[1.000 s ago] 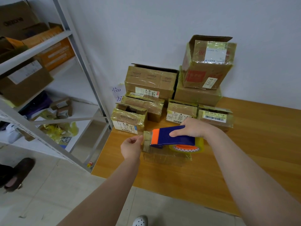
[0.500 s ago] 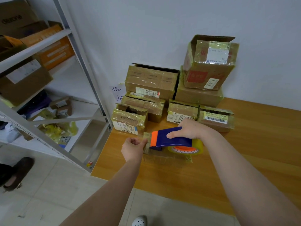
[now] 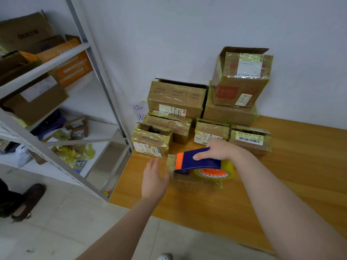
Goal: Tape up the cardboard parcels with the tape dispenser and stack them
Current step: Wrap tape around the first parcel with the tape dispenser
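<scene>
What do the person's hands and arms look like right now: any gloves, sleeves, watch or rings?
No gloves on the left hand or the right hand. The left forearm and right forearm are bare as far as the frame shows, with no sleeve edge in view. No watch, wristband or ring is visible.

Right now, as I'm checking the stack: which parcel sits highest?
The parcel with the 6414 sticker, resting on the big plain box at the right rear; every other parcel sits lower.

The tape dispenser (image 3: 197, 160) sits on a parcel (image 3: 195, 184) on the table (image 3: 291, 181), stacked parcels (image 3: 176, 98) behind, shelving (image 3: 47, 67) left.
</scene>
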